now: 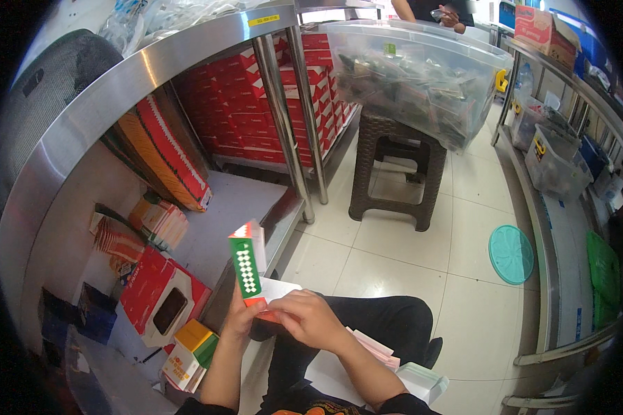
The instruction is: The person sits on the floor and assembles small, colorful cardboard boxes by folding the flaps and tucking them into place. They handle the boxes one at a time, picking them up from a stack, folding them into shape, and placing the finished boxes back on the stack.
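Observation:
Above my lap, my left hand (pixel 241 312) is closed round the lower end of a small folding carton (pixel 244 268), green with a white diamond pattern and orange ends. The carton stands upright and a white inner flap sticks out beside it. My right hand (pixel 310 317) is closed, its fingers pinching the orange flap (pixel 268 316) at the carton's bottom. Across my legs lie more cartons that look flat, white and pink (pixel 375 349) and pale green (pixel 422 380), partly hidden by my right forearm.
To my left, a steel table's lower shelf (pixel 239 197) holds carton stacks (pixel 160 220), a red box (pixel 142 290) with a phone (pixel 169 310) on it, and a yellow-green carton (pixel 192 349). Ahead, a clear bin (pixel 422 83) of packets sits on a brown stool (pixel 363 166). A teal lid (pixel 511 254) lies rightward.

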Available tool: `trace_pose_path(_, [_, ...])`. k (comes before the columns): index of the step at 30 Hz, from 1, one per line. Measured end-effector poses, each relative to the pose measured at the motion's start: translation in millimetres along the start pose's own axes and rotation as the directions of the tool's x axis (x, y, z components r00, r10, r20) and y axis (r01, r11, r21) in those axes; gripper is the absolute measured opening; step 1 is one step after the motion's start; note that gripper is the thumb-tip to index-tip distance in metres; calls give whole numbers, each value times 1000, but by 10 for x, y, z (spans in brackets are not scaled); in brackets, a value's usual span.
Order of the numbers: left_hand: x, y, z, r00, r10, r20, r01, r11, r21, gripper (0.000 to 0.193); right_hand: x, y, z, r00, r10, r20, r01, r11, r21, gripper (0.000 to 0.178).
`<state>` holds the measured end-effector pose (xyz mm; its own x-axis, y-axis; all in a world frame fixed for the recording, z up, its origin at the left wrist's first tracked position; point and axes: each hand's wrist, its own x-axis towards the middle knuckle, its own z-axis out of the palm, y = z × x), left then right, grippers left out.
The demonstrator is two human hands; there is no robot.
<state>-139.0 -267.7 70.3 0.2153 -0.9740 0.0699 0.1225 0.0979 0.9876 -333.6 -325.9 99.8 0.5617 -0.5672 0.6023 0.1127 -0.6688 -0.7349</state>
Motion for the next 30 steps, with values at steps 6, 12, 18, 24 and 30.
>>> trace_pose_path(6, [77, 35, 84, 1000, 1, -31, -5, 992, -127, 100, 18, -31, 24, 997, 23, -75, -28, 997, -72, 13])
trace_pose_path(12, [101, 59, 202, 989, -9, -147, 32, 988, 152, 88, 28, 45, 30, 994, 9, -110, -32, 976, -214, 11])
trace_pose_path(18, [86, -119, 121, 995, 29, -90, 29, 814, 580, 74, -36, 118, 127, 980, 162, -116, -179, 971, -158, 15])
trace_pose_path(24, [24, -235, 157, 986, 40, -161, 66, 798, 599, 68, -162, 201, 236, 973, 165, -160, -198, 956, -216, 12])
trace_pose_path(30, [5, 16, 275, 980, -46, -196, 136, 869, 476, 66, -92, 181, 227, 976, 158, -148, -177, 976, -130, 12])
